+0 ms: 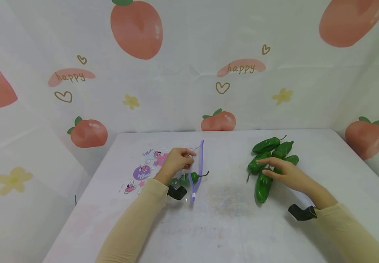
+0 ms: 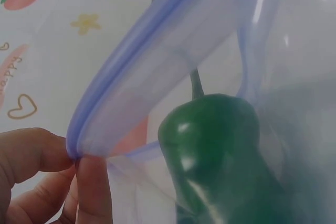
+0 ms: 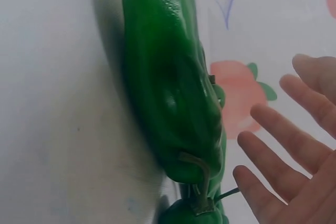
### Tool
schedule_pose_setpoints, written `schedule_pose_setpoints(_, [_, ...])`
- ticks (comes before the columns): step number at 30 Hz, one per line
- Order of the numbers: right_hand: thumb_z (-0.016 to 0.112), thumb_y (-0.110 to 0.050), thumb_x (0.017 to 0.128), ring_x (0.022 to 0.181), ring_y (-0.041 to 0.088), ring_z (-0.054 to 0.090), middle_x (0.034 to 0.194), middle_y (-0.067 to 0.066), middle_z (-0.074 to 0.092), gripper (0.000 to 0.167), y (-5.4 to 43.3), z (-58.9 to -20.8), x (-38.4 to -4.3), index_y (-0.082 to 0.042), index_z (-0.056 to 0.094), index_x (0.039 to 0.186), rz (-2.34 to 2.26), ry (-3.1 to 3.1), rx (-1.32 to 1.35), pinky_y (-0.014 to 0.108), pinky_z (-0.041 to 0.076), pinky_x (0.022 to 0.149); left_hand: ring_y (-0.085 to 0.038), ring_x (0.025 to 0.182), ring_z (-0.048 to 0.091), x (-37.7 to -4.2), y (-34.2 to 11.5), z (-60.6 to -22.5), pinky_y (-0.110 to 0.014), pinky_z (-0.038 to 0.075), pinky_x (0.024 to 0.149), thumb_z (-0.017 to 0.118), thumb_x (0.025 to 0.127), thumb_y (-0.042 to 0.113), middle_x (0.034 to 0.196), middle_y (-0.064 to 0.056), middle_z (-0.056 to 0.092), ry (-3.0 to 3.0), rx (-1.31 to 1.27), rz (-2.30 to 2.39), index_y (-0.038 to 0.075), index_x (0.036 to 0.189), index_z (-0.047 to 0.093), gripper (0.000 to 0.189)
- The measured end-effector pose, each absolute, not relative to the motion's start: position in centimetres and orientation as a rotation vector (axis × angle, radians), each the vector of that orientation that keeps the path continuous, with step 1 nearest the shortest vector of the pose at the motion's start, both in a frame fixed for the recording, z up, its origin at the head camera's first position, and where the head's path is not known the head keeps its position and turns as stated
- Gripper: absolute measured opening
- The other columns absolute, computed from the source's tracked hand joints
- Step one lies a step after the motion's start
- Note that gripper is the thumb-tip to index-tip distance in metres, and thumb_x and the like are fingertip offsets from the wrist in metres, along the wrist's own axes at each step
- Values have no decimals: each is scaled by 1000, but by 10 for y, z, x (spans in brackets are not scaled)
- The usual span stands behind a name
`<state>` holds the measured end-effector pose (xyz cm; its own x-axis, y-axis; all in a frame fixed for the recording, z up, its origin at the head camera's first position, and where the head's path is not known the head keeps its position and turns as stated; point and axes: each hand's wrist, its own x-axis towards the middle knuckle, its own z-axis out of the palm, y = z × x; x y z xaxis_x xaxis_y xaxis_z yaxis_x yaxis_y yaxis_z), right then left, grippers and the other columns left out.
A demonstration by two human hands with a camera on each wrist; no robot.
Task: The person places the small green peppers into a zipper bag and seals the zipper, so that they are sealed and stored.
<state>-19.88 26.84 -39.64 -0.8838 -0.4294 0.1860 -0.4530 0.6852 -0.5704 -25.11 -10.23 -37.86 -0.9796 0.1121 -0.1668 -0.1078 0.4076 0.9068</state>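
A clear zip bag [image 1: 201, 157] with a purple zip edge and cartoon prints lies at the left of the table. My left hand [image 1: 177, 160] pinches its rim, thumb and finger meeting on the purple strip [image 2: 79, 148] in the left wrist view. The bag's mouth gapes toward the right. Inside is a green pepper [image 2: 210, 129], its stem pointing out through the mouth. On the right, my right hand [image 1: 289, 173] hovers over a pile of green peppers [image 1: 263, 188], fingers spread and holding nothing. One long pepper [image 3: 168, 66] fills the middle of the right wrist view, beside those fingers [image 3: 273, 174].
The white table [image 1: 222, 233] bears a faint brownish smudge between the bag and the pile. Behind it hangs a white cloth [image 1: 182, 95] printed with peaches, hearts and flowers. A black wrist mount [image 1: 302, 212] sticks out from each cuff.
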Motion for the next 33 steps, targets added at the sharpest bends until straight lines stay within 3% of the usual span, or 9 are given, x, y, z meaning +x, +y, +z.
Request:
schedule_pose_setpoints(5, [62,-28,95,119,9,52,126,-1,63,34,268,-399,-198,-18,62,128,944,-2900,754,48,46,97,-14,66,58,-251,-103,-378,-29,59,69,68,83,2,78,-5,60,2457,11,1611,-2,109,70,27])
schedule_pose_setpoints(14, [62,-31,94,119,27,53,125,4,63,35,268,-400,-196,-15,64,126,1006,-2953,745,55,45,97,-15,67,58,-252,-103,-378,-29,59,70,68,83,2,80,-6,61,2455,-6,1605,0,109,70,26])
schedule_pose_setpoints(20, [62,-29,94,119,30,54,124,6,64,34,269,-399,-194,-15,64,125,1003,-2958,762,55,46,95,-17,70,59,-252,-103,-380,-29,59,71,67,85,4,82,-7,62,2461,-27,1589,1,110,70,26])
schedule_pose_setpoints(23, [62,-28,94,117,29,55,123,6,64,32,270,-399,-194,-15,65,124,983,-2948,788,54,47,94,-17,71,59,-252,-103,-380,-29,59,72,67,85,3,83,-7,62,2458,-29,1589,2,111,70,26])
schedule_pose_setpoints(29, [64,-27,93,112,16,57,119,-1,66,30,273,-401,-193,-17,66,121,914,-2926,795,45,50,91,-15,69,59,-252,-103,-380,-29,59,71,67,84,2,81,-6,61,2459,-21,1598,1,110,71,26])
schedule_pose_setpoints(33, [65,-27,92,110,17,58,117,-1,67,30,275,-400,-193,-16,66,120,895,-2936,804,44,50,90,-16,69,59,-252,-103,-380,-29,59,71,68,84,3,81,-7,61,2465,-32,1590,1,110,71,26])
